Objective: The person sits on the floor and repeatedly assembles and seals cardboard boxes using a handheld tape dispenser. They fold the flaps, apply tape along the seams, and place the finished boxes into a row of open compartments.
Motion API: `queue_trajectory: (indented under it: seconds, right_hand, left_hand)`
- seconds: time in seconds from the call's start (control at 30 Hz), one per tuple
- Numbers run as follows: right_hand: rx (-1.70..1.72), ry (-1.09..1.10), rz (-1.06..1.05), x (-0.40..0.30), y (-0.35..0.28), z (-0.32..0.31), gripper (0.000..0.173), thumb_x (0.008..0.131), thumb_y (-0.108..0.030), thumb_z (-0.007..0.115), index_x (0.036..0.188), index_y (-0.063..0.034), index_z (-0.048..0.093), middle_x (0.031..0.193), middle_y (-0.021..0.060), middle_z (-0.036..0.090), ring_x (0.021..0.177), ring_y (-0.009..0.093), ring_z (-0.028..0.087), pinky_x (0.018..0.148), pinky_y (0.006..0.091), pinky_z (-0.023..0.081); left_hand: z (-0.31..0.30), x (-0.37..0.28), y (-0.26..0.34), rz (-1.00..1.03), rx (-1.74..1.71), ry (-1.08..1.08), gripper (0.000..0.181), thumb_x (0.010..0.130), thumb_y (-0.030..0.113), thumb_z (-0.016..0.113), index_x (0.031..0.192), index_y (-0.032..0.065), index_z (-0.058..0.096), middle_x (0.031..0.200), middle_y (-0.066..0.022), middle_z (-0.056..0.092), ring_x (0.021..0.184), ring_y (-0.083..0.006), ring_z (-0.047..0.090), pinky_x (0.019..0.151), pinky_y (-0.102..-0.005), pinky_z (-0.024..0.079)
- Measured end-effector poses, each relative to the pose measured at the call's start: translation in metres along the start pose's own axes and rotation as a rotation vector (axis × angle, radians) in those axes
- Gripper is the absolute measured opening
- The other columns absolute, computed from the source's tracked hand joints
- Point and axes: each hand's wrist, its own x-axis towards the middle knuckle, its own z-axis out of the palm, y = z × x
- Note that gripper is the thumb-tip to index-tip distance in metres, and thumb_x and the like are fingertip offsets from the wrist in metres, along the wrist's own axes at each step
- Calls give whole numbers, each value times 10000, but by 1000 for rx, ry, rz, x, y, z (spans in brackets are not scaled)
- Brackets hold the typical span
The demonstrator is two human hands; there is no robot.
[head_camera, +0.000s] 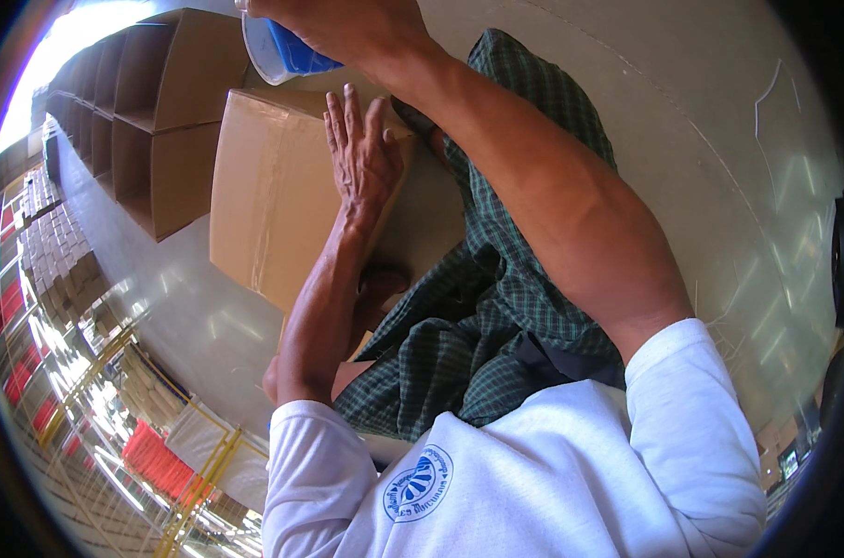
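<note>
A closed cardboard box (275, 181) stands on the floor before me, with a strip of clear tape (265, 202) running down one face. My left hand (364, 157) lies over an edge of this box, palm down, fingers extended and holding nothing. At the top edge of the view, my right hand (359, 28) is closed around a blue and whitish round item (300, 52) that looks like a tape roll or dispenser. The fingers of that hand and part of the item are cut off by the frame.
Open-fronted cardboard boxes (153, 104) are stacked beyond the closed one. My legs in a checked green cloth (491, 328) are close by on its right. Yellow railings (202, 474) and a stack of flattened-looking cardboard (62, 251) are farther left. A thin strand (758, 115) lies on the floor (687, 77).
</note>
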Motion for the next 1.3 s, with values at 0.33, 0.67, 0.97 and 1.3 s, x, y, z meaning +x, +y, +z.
queue_trajectory:
  seconds: [0.33, 0.67, 0.97, 1.3]
  right_hand:
    - [137, -27, 10, 6, 9, 16, 448, 820, -288, 774, 1170, -19, 696, 909, 50, 729, 787, 109, 665, 714, 283, 543]
    - [138, -29, -30, 18, 20, 26, 399, 923, -166, 707, 1270, 20, 647, 997, -18, 661, 855, 43, 589, 777, 207, 473]
    - [-193, 41, -46, 23, 29, 13, 713, 871, -405, 730, 1438, -13, 549, 1184, 93, 657, 998, 159, 668, 713, 320, 653]
    - [-184, -131, -32, 18, 21, 37, 731, 848, -413, 754, 1418, 3, 561, 1124, 78, 672, 825, 92, 678, 642, 263, 632]
  left_hand:
    - [-29, 13, -42, 321, -159, -205, 151, 776, 205, 754, 874, 90, 752, 1178, -146, 710, 1261, -359, 586, 1066, -493, 441]
    - [-31, 19, -63, 287, -103, -65, 272, 790, 372, 718, 812, 104, 760, 1043, -85, 758, 1159, -294, 658, 1062, -465, 449]
    - [-25, 75, -106, 211, -9, -448, 374, 770, 481, 694, 826, 118, 768, 825, -90, 732, 884, -311, 701, 823, -486, 511]
    - [-68, 94, -274, -1092, 233, -142, 755, 919, 710, 461, 1315, 103, 674, 1349, -200, 648, 1249, -385, 619, 1036, -520, 470]
